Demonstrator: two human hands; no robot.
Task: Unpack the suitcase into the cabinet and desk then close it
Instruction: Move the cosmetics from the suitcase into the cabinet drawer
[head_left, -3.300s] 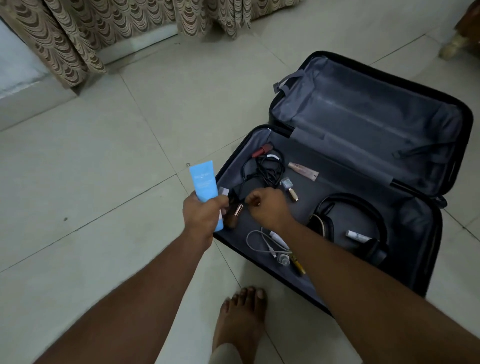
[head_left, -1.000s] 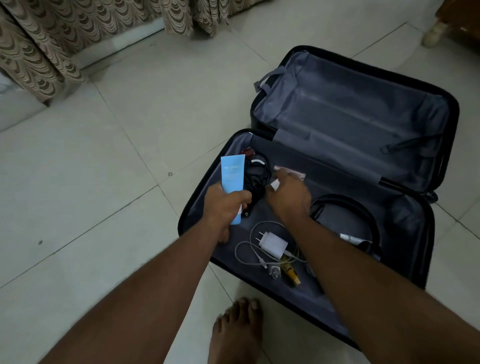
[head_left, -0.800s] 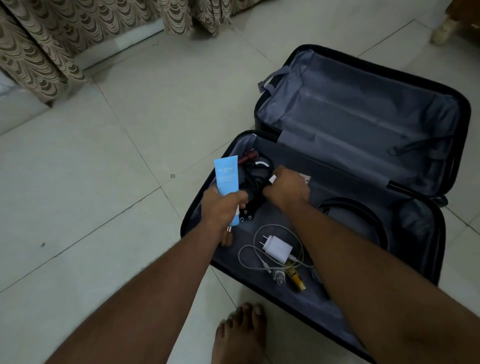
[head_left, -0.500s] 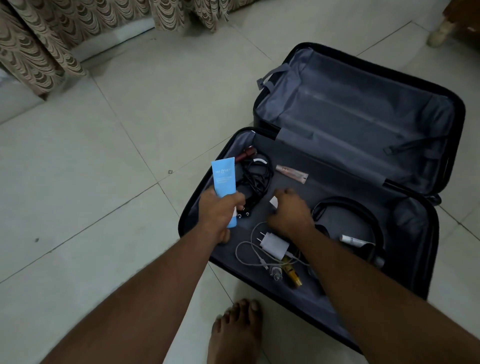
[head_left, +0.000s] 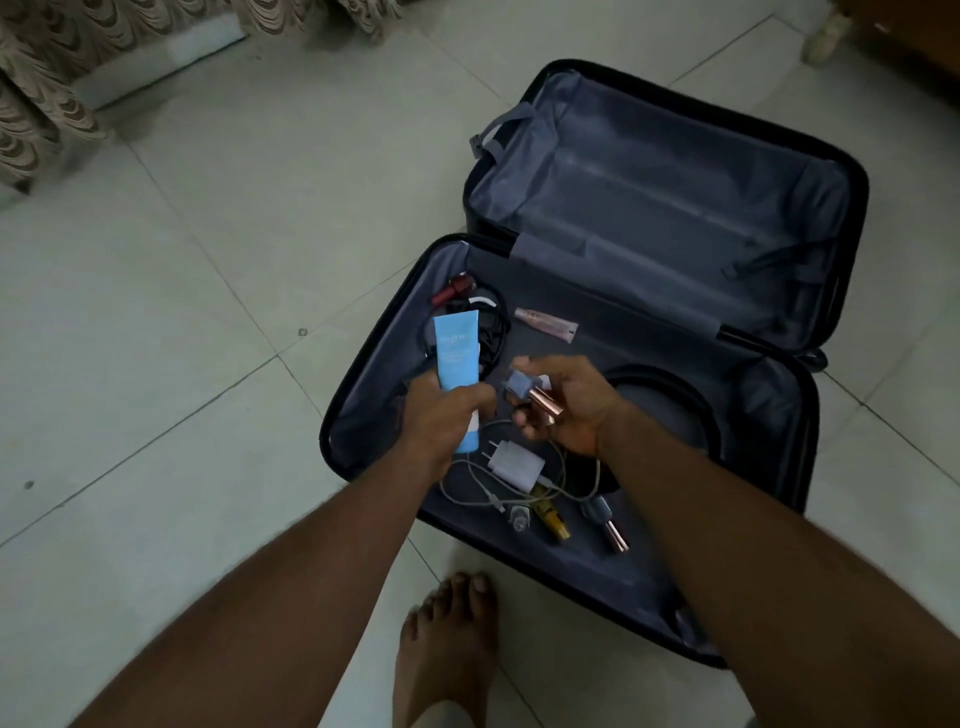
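A black suitcase (head_left: 852, 218) lies open on the tiled floor, grey lining showing. My left hand (head_left: 449, 415) grips a light blue tube (head_left: 457, 356) upright over the near half. My right hand (head_left: 563, 402) is turned palm up beside it and holds a small grey-capped bottle with a rose-gold body (head_left: 530, 392). Below the hands lie a white charger (head_left: 514, 462) with its cable, a yellow tube (head_left: 550, 517) and another rose-gold item (head_left: 610, 527). A pink tube (head_left: 545, 322), a red item (head_left: 457, 288) and black cables (head_left: 493, 332) lie farther back. My right arm partly hides black headphones (head_left: 675, 389).
Patterned curtains (head_left: 47, 88) hang at the upper left over the pale floor tiles. A furniture leg (head_left: 826, 36) stands at the top right. My bare foot (head_left: 447, 634) is on the floor just in front of the suitcase's near edge.
My right hand has lifted out of the suitcase, turned palm up and now holds the small rose-gold bottle. My left hand keeps the blue tube in about the same place.
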